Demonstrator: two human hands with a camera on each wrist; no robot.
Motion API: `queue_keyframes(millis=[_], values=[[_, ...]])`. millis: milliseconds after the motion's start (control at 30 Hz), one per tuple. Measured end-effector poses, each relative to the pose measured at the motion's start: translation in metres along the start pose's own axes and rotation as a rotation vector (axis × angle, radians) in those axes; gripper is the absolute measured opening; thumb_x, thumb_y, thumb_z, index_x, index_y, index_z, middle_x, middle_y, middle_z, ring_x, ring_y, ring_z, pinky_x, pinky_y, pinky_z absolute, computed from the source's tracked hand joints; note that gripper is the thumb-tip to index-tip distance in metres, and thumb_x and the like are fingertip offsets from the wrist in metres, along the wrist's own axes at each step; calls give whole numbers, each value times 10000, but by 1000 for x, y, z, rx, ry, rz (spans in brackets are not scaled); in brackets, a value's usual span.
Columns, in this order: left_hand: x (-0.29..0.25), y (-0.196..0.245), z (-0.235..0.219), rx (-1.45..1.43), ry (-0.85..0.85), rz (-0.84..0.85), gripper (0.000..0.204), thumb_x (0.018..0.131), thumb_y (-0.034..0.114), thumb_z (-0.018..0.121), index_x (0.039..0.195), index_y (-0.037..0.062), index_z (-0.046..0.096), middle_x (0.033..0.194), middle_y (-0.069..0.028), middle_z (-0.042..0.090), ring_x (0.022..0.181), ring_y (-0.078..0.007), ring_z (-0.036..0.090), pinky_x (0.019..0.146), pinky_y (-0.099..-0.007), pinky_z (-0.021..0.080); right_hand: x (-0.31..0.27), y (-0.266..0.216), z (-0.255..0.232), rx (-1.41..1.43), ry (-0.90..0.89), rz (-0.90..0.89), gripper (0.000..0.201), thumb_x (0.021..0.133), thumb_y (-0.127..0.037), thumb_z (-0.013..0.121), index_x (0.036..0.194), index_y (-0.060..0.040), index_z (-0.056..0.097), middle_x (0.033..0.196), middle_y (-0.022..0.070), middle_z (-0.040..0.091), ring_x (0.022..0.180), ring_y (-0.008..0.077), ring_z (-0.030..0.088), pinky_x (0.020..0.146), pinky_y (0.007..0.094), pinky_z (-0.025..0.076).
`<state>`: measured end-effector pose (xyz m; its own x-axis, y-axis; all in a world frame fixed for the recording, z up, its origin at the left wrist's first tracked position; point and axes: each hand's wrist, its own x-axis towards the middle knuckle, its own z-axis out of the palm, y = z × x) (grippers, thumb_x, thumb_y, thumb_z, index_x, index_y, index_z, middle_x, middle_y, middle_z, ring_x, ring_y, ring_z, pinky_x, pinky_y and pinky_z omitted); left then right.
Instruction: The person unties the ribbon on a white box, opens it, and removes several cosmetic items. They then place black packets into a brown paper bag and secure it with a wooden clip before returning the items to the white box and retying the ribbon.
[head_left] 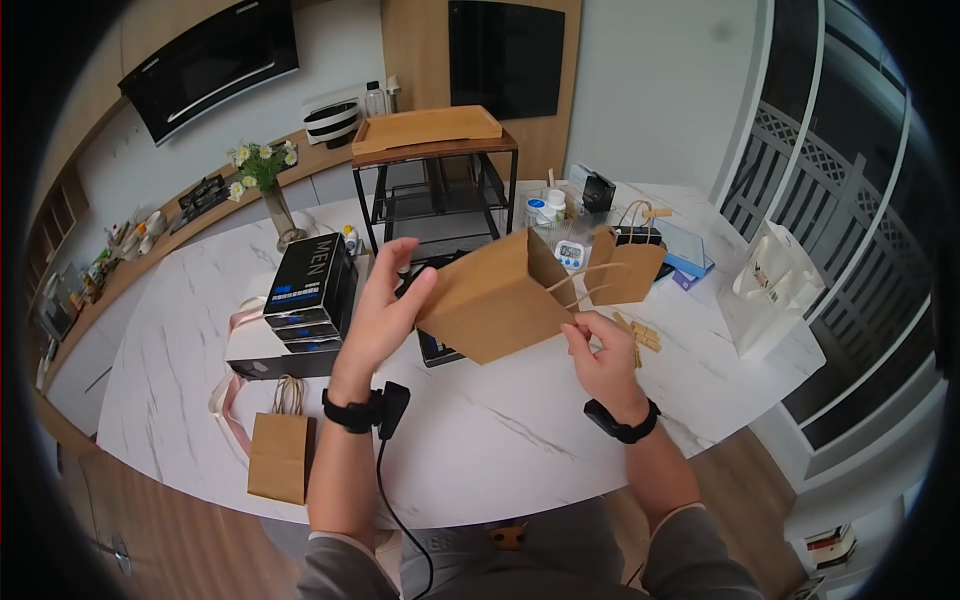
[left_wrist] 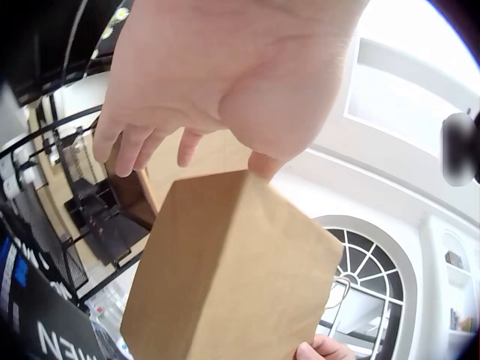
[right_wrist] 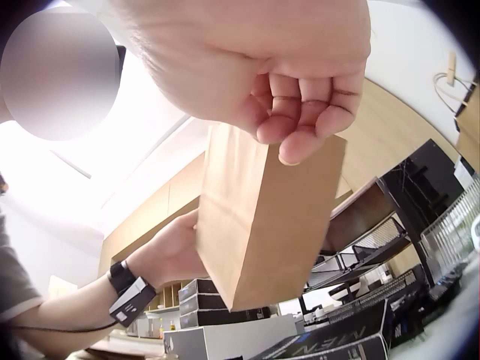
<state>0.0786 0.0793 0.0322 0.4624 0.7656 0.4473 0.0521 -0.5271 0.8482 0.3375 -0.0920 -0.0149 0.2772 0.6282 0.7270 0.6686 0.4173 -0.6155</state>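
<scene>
I have the brown paper bag [head_left: 490,305] raised over the table [head_left: 470,450] between both hands, tilted well off upright. What I steer by is its long axis: it slants from the base, on the left and nearer the body, to the mouth and handles [head_left: 603,275], on the right and farther off. The right hand [head_left: 607,365] is therefore nearer the opening; I see its fingers curled in, pinching the bag at the lower corner of its mouth. The left hand [head_left: 385,310] is spread wide, its thumb against the bag toward the base end, not wrapped round it.

Counting outward, I get three brown paper bags: the held one, a small bag [head_left: 278,457] by the near table edge on the left, and a standing bag [head_left: 625,285] beyond the right hand. I see one stack of black boxes [head_left: 305,275], though I cannot settle its number, and one group of wooden clips [head_left: 642,335], too bunched to count. Farther out I count one white bag [head_left: 765,295], one timer [head_left: 570,254], and one wooden tray [head_left: 425,130] atop the rack [head_left: 515,165].
</scene>
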Motion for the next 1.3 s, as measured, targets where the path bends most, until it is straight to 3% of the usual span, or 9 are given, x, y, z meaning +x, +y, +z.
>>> queue_keyframes(millis=[267, 333, 400, 533, 600, 667, 1000, 1133, 1300], values=[[-22, 62, -21, 238, -535, 345, 543, 904, 413, 831, 1272, 71, 626, 1533, -277, 489, 1534, -446, 367, 1172, -457, 399, 3, -48, -11, -335, -446, -327, 87, 880, -62, 746, 936, -37, 686, 788, 123, 657, 715, 346, 650, 649, 419, 514], [-21, 50, -17, 226, -658, 229, 388, 1041, 407, 661, 1132, 31, 691, 1465, -251, 567, 1390, -450, 540, 1019, -405, 518, -6, -49, -7, -375, -560, -340, 96, 884, -79, 747, 948, -45, 684, 788, 120, 653, 722, 346, 651, 659, 424, 517], [-15, 45, -16, 346, -852, -26, 399, 1096, 381, 573, 1186, 22, 723, 1518, -275, 545, 1440, -430, 509, 1109, -449, 470, -13, -46, -3, -292, -545, -334, 118, 895, -46, 722, 1011, -42, 699, 758, 110, 627, 679, 303, 639, 619, 385, 508], [-16, 18, -14, 224, -768, 58, 399, 1122, 347, 512, 1205, 22, 728, 1516, -243, 562, 1347, -422, 591, 1067, -442, 504, -7, -34, -11, -57, -361, -168, 175, 931, -5, 678, 1101, -31, 705, 742, 52, 595, 638, 197, 612, 582, 336, 491], [-20, 25, -17, 259, -786, 98, 295, 1087, 248, 553, 1190, 42, 737, 1491, -251, 582, 1272, -418, 640, 1049, -435, 518, 9, 9, -4, 172, -144, 225, 253, 940, -10, 695, 1193, -12, 690, 785, 3, 584, 636, 104, 558, 567, 284, 469], [-20, 37, -17, 254, -786, 72, 258, 1054, 208, 578, 1185, 59, 743, 1480, -250, 591, 1256, -416, 649, 1051, -427, 519, 40, 57, 15, 266, -294, 423, 456, 926, -66, 761, 1352, 4, 614, 916, 23, 620, 703, 92, 568, 624, 267, 486], [-31, 37, 7, 533, -640, 88, 260, 913, 173, 740, 1132, 36, 768, 1259, -181, 707, 1131, -395, 683, 1002, -431, 543, 98, 126, 95, -260, -1025, 130, 1086, 674, -322, 1009, 1556, -29, 448, 973, 130, 691, 919, 259, 681, 818, 360, 546], [-29, 36, 12, 606, -691, 29, 317, 869, 149, 776, 1145, -6, 760, 1213, -175, 717, 1119, -366, 691, 987, -412, 551, 83, 134, 95, -415, -896, -40, 884, 667, -296, 999, 1368, -21, 535, 1142, 191, 699, 1046, 387, 696, 918, 427, 551], [-25, 29, 9, 501, -708, 70, 325, 819, 69, 780, 1139, 9, 769, 1174, -176, 722, 1105, -358, 690, 977, -410, 554, 63, 102, 80, -321, -812, 177, 825, 714, -253, 965, 1309, -42, 433, 1165, 207, 682, 1078, 420, 685, 927, 432, 546]])
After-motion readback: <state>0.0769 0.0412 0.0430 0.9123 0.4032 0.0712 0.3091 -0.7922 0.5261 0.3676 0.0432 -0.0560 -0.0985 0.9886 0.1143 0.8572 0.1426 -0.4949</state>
